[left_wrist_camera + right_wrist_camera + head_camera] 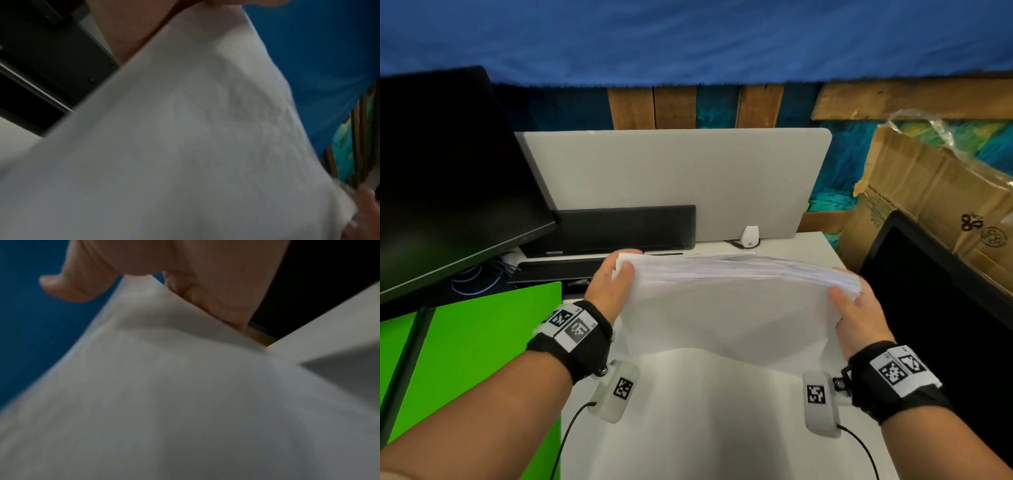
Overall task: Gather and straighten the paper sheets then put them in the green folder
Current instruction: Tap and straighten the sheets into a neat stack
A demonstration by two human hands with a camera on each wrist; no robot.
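A stack of white paper sheets (726, 301) stands upright on its lower edge on the white desk (722, 411), bowed toward me. My left hand (616, 277) grips its upper left corner, thumb in front. My right hand (856, 305) grips the upper right corner, where the sheet edges fan out. The paper sheets (185, 146) fill the left wrist view, and the paper sheets (164, 402) fill the right wrist view under my right hand (164, 272). The green folder (472, 349) lies flat at the left, partly under a monitor.
A black monitor (448, 178) leans over the left side, its stand (404, 370) crossing the folder. A black keyboard (616, 228) and a grey divider panel (678, 178) stand behind the paper. A dark screen (941, 301) and a cardboard box (928, 192) are on the right.
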